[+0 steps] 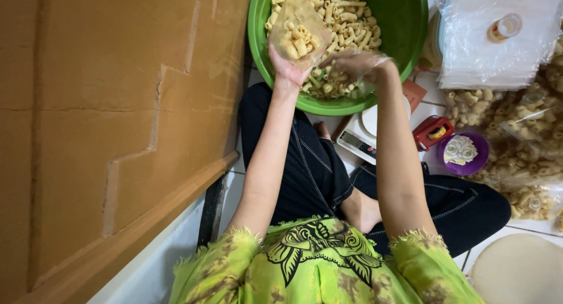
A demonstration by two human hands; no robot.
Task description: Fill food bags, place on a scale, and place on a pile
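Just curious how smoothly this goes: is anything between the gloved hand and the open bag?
Nothing visible. The right hand, in a clear glove, is over the pasta in the green basin, beside the bag held by the left hand.

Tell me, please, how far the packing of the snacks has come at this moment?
Done: filled bags lie piled at the right. In hand: the left hand holds a clear bag, partly filled, over the green basin, while the right hand, in a plastic glove, rests in the snacks. Left: many snacks remain in the basin, and a stack of empty bags waits.
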